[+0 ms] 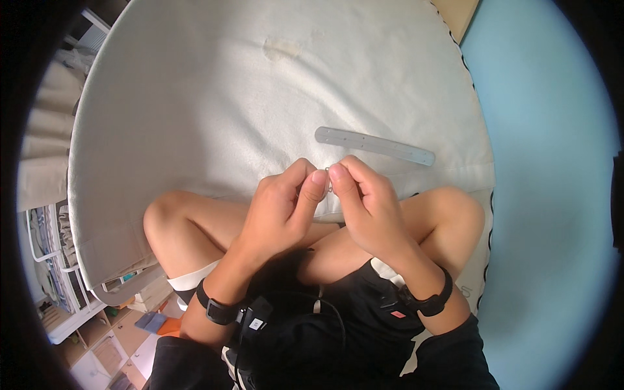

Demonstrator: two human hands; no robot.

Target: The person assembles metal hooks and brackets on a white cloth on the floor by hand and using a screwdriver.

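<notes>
My left hand [279, 203] and my right hand [372, 203] meet in front of my crossed legs, both closed with thumbs on top. Between the fingertips shows a small, thin, shiny wire-like piece [329, 180], too small to tell its exact kind. Both hands pinch it, and the curled fingers hide most of it. Just beyond the fingertips, a flat grey strip [375, 145] with rounded ends and small dots along it lies at a slant on the white bedding, touched by neither hand.
White padded bedding [195, 97] spreads under and ahead of me, with a faint stain [283, 50] farther off. A light blue wall [552, 162] rises along the right. Past the left edge, lower down, stand shelves [58, 273] with folded things and an orange item [170, 325].
</notes>
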